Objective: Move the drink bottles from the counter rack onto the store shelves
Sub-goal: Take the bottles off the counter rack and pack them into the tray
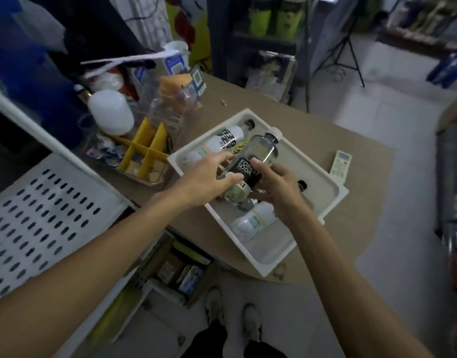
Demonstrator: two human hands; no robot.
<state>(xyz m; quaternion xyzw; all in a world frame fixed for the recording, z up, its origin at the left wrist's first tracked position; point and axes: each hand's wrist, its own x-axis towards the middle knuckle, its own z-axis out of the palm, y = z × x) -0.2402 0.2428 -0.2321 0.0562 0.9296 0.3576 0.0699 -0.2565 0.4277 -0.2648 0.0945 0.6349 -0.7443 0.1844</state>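
Observation:
A white tray-like counter rack (333, 188) lies on the brown counter with several drink bottles lying in it. My right hand (276, 188) grips a clear bottle with a black "FOREST SODA" label (261, 151), tilted above the rack with its white cap pointing away. My left hand (206, 177) has its fingers spread, the thumb against the lower part of the same bottle. A white bottle with black lettering (223, 140) lies at the rack's far side. Another white bottle (253, 222) lies at the near side.
A yellow divider box (147, 153) and a clear organiser (170, 109) stand left of the rack. A white remote (340, 164) lies to the right. A perforated white panel (41, 218) is at the left. Store shelves (274, 34) stand beyond the counter.

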